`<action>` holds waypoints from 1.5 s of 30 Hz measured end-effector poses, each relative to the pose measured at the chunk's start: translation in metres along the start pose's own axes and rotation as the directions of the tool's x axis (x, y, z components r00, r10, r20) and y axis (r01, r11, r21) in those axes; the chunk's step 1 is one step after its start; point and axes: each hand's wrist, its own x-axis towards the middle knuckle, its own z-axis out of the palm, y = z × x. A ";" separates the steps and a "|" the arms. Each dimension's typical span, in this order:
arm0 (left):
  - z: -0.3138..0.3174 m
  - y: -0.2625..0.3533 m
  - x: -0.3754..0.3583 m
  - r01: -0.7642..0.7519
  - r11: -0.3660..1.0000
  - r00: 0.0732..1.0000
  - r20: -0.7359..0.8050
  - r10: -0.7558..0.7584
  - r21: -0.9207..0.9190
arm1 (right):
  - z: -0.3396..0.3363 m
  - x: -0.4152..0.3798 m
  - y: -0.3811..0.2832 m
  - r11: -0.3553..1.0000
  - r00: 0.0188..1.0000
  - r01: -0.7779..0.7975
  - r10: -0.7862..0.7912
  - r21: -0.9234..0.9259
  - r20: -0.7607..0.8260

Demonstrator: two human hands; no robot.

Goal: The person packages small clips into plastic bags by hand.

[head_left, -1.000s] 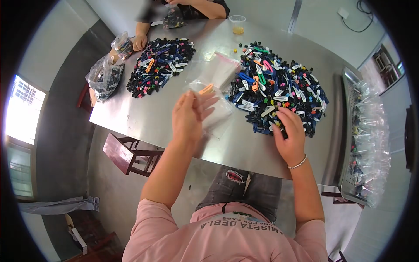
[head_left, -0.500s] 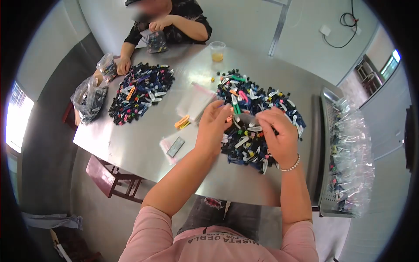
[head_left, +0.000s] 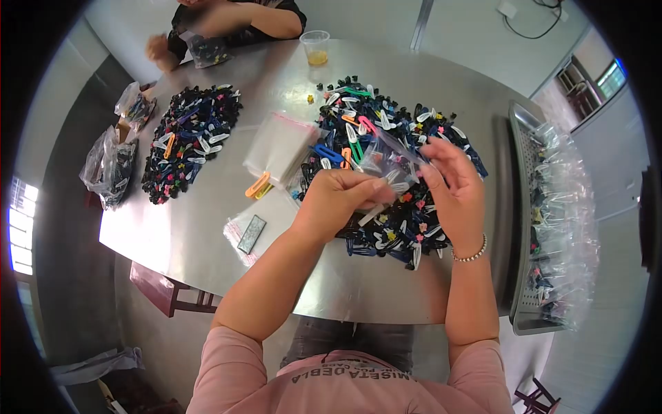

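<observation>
Bag: small clear plastic bag [head_left: 388, 157] held up over the near pile, between both hands, mouth end tilted up toward the right hand
Bag axis: long side runs roughly from lower left to upper right, from left fist toward right fingertips
Left hand: left hand [head_left: 338, 200] curled shut, fingers pinching the bag's lower edge; a white clip [head_left: 370, 214] sticks out under the fist, looks gripped with it
Right hand: right hand [head_left: 455, 190] half open, fingers spread and curved, fingertips on the bag's upper right edge; thumb side hidden, cannot tell how firm the pinch is
Nearer hand: left hand sits closer to the bag body; right only meets its far edge
Pile: hair clip pile [head_left: 414, 131] directly under and behind the bag, mixed dark, white and coloured clips
Stack: empty bag stack [head_left: 281, 146] left of the pile, well clear of both hands
Loose item: orange clip [head_left: 257, 186] on table [head_left: 207, 228] just below the stack
Tray: tray of filled bags [head_left: 562, 207] at far right, beyond the right hand
Other person: co-worker's arms at the top edge with a second clip pile [head_left: 183, 141], apart from this work
</observation>
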 end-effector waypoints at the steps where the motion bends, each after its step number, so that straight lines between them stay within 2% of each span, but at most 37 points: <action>1: -0.001 0.001 -0.001 -0.007 1.000 0.999 -0.052 0.006 -0.022 | 0.001 0.000 0.000 0.985 0.985 0.133 -0.144 -0.111 -0.097; 2: -0.001 -0.001 -0.001 -0.010 1.000 0.998 -0.057 0.009 -0.025 | 0.002 0.000 -0.003 0.950 0.958 0.219 -0.253 -0.223 -0.134; 3: -0.001 -0.003 0.000 -0.033 0.999 0.997 -0.069 0.031 -0.026 | 0.002 -0.001 -0.010 0.949 0.958 0.225 -0.257 -0.222 -0.129; 5: -0.001 -0.006 0.001 -0.062 0.998 0.995 -0.081 0.060 -0.026 | 0.004 -0.006 -0.023 0.764 0.888 0.412 -0.459 -0.496 0.030; 7: 0.001 -0.007 -0.001 -0.163 0.977 0.985 -0.041 0.170 0.140 | 0.010 -0.010 -0.030 0.746 0.883 0.439 -0.461 -0.500 0.087; 9: 0.007 -0.006 -0.006 -0.228 0.952 0.968 -0.055 0.243 0.202 | 0.016 -0.011 -0.037 0.654 0.910 0.383 -0.390 -0.653 0.143; 10: 0.006 -0.008 -0.006 -0.230 0.936 0.966 -0.051 0.252 0.268 | 0.018 -0.012 -0.034 0.689 0.930 0.345 -0.342 -0.638 0.133; 12: 0.007 -0.011 -0.005 -0.244 0.904 0.961 -0.040 0.274 0.350 | 0.018 -0.013 -0.029 0.728 0.926 0.363 -0.349 -0.581 0.141; 13: 0.009 -0.009 -0.006 -0.317 0.885 0.938 -0.026 0.346 0.341 | 0.017 -0.014 -0.028 0.760 0.927 0.368 -0.346 -0.535 0.146; 15: 0.008 -0.007 -0.006 -0.258 0.897 0.962 0.007 0.273 0.358 | 0.016 -0.013 -0.032 0.771 0.924 0.376 -0.351 -0.514 0.151; 17: 0.010 0.000 -0.009 -0.293 0.885 0.954 0.055 0.294 0.363 | 0.018 -0.014 -0.035 0.845 0.936 0.349 -0.333 -0.406 0.112; 19: 0.011 0.001 -0.011 -0.324 0.873 0.946 0.101 0.309 0.365 | 0.016 -0.014 -0.037 0.835 0.931 0.361 -0.349 -0.416 0.107; 22: 0.011 -0.002 -0.011 -0.314 0.895 0.948 0.156 0.278 0.316 | 0.013 -0.018 -0.041 0.859 0.943 0.333 -0.307 -0.388 0.129; 24: 0.012 0.002 -0.012 -0.227 0.899 0.967 0.194 0.163 0.375 | 0.012 -0.020 -0.048 0.859 0.944 0.308 -0.223 -0.410 0.243; 27: 0.009 0.009 -0.013 -0.203 0.864 0.962 0.258 0.089 0.461 | 0.008 -0.020 -0.052 0.840 0.916 0.355 -0.225 -0.411 0.332; 31: 0.008 -0.001 -0.010 -0.218 0.885 0.950 0.298 0.096 0.412 | -0.001 -0.021 -0.047 0.854 0.887 0.363 -0.194 -0.373 0.420; 33: 0.008 0.000 -0.011 -0.233 0.947 0.931 0.332 0.151 0.221 | -0.002 -0.023 -0.054 0.917 0.914 0.212 -0.064 -0.337 0.400; 36: 0.006 0.007 -0.012 -0.219 0.933 0.931 0.349 0.112 0.286 | -0.003 -0.023 -0.061 0.912 0.890 0.169 0.022 -0.375 0.455; 37: 0.006 0.009 -0.013 -0.217 0.934 0.932 0.346 0.111 0.285 | -0.002 -0.023 -0.058 0.912 0.889 0.169 0.023 -0.374 0.458; 39: 0.006 0.012 -0.013 -0.231 0.888 0.929 0.361 0.080 0.397 | 0.002 -0.023 -0.048 0.923 0.866 0.330 -0.214 -0.197 0.451; 43: 0.006 0.010 -0.013 -0.212 0.920 0.925 0.372 0.081 0.328 | -0.005 -0.024 -0.053 0.920 0.871 0.280 -0.123 -0.275 0.476; 45: 0.001 0.009 -0.011 -0.318 0.873 0.897 0.416 0.151 0.369 | -0.005 -0.024 -0.059 0.861 0.883 0.281 -0.060 -0.424 0.465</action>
